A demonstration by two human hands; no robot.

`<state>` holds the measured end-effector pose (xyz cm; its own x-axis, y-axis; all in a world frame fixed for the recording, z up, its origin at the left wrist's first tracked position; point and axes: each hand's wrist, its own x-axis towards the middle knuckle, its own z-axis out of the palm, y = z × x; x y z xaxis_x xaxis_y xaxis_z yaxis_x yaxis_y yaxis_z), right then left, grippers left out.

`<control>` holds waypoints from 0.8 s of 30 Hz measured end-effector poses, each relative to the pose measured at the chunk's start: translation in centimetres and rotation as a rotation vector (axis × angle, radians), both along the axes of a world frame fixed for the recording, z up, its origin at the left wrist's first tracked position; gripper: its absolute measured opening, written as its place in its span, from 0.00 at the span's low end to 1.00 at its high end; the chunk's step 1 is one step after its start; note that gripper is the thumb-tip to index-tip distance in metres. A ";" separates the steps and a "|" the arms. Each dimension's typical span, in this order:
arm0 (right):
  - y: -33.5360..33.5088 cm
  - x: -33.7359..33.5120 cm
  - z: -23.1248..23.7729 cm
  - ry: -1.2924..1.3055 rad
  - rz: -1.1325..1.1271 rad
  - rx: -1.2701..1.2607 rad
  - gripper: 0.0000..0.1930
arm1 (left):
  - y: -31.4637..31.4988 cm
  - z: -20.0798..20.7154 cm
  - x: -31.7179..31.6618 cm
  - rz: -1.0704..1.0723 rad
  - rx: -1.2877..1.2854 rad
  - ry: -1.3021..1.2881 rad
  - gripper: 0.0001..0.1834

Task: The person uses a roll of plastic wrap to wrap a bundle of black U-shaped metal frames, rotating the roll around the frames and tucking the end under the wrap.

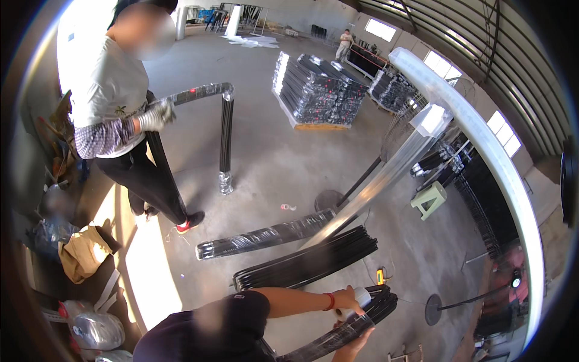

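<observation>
My left hand [348,299], with a red band at its wrist, grips a whitish roll of stretch film [362,295]. The roll lies against a bundle of black tubes [381,306] at the lower right, whose lower length has clear film around it. From beneath, my right hand [354,347] is closed on the bundle's near side, partly hidden by it. Just beyond my left arm, a second bundle of bent black tubes [307,259] rests on the floor. Behind that is a film-wrapped bundle [265,234].
At left, a gloved co-worker [114,102] holds an L-shaped wrapped bundle [225,133] upright. Wrapped bundles [319,90] are stacked on a pallet. A pale green stool [429,200], a fan base [433,309] and a yellow tool [380,277] stand or lie right. A brown bag [84,253] is left.
</observation>
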<state>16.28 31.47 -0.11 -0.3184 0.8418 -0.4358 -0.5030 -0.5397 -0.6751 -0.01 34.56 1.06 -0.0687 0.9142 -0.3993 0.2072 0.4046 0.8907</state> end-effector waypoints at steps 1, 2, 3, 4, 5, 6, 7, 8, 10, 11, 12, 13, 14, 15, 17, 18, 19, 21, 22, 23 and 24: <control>0.0 1.1 -0.7 -0.021 0.104 0.033 0.31 | 0.1 -0.4 0.2 -0.007 0.017 -0.022 0.56; 0.4 2.4 -2.1 -0.074 0.123 0.107 0.30 | 0.5 -0.7 0.4 -0.022 0.042 -0.041 0.56; 0.4 2.7 -2.4 -0.048 0.126 0.116 0.29 | 0.2 -0.6 0.9 -0.043 0.048 -0.061 0.56; 0.5 3.2 -2.6 -0.023 0.119 0.127 0.27 | 0.5 -0.3 0.8 -0.042 0.017 -0.215 0.53; 0.0 3.8 -2.5 -0.005 0.110 0.125 0.26 | 2.1 -1.3 -0.4 -0.259 -0.042 -0.333 0.46; -0.6 3.8 -1.6 -0.015 0.109 0.106 0.24 | 2.2 -0.7 -0.7 -0.276 -0.071 -0.503 0.41; -0.4 3.0 -0.7 -0.019 0.101 0.081 0.23 | 1.9 0.8 -1.7 -0.195 -0.068 -0.610 0.37; 0.1 3.6 -2.0 -0.034 0.086 0.053 0.19 | 1.6 2.4 -2.0 -0.110 -0.069 -0.675 0.33; 0.6 2.9 -1.7 -0.002 0.121 0.078 0.16 | 2.2 5.4 -2.2 0.032 -0.050 -0.632 0.26; 1.2 2.1 -1.8 -0.129 0.058 0.017 0.13 | 2.4 6.3 -1.9 0.067 -0.032 -0.565 0.23; 1.5 2.3 0.0 -0.744 0.143 0.272 0.13 | 3.0 6.3 -1.6 -0.016 0.147 -0.360 0.22; 1.8 3.1 0.7 -1.005 -0.189 0.490 0.18 | 3.8 6.2 1.0 -0.077 0.246 -0.341 0.24; 2.6 3.5 2.5 -0.941 -0.313 0.538 0.21 | 3.3 8.4 2.0 -0.108 0.218 -0.134 0.27; 3.8 3.9 4.3 -0.813 -0.289 0.383 0.23 | 4.0 7.2 2.9 -0.151 0.219 0.008 0.32; 7.0 3.9 6.0 -0.417 -0.024 0.188 0.24 | 4.5 6.8 3.9 -0.125 0.183 0.192 0.37; 8.2 2.5 6.9 -0.236 0.086 0.184 0.25 | 4.5 6.8 4.5 -0.093 0.234 0.254 0.35; 8.9 1.3 7.5 -0.057 0.193 0.179 0.26 | 4.3 6.6 5.2 -0.062 0.284 0.311 0.33; 10.9 0.4 7.6 -0.112 0.198 0.153 0.24 | 3.4 5.0 5.7 -0.007 0.394 0.385 0.35; 11.1 0.4 7.9 -0.122 0.205 0.122 0.25 | 2.5 3.2 5.3 0.013 0.455 0.402 0.40; 11.4 0.6 8.0 -0.158 0.212 0.129 0.25 | 1.5 2.4 5.3 0.031 0.523 0.421 0.45; 12.1 1.0 7.9 -0.192 0.224 0.135 0.25 | -1.6 2.4 6.7 0.167 0.621 0.478 0.49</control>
<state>17.24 43.54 7.82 -0.4251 0.8143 -0.3953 -0.2378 -0.5218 -0.8192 6.69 32.93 3.42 -0.2594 0.9222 0.2868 0.6040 -0.0768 0.7933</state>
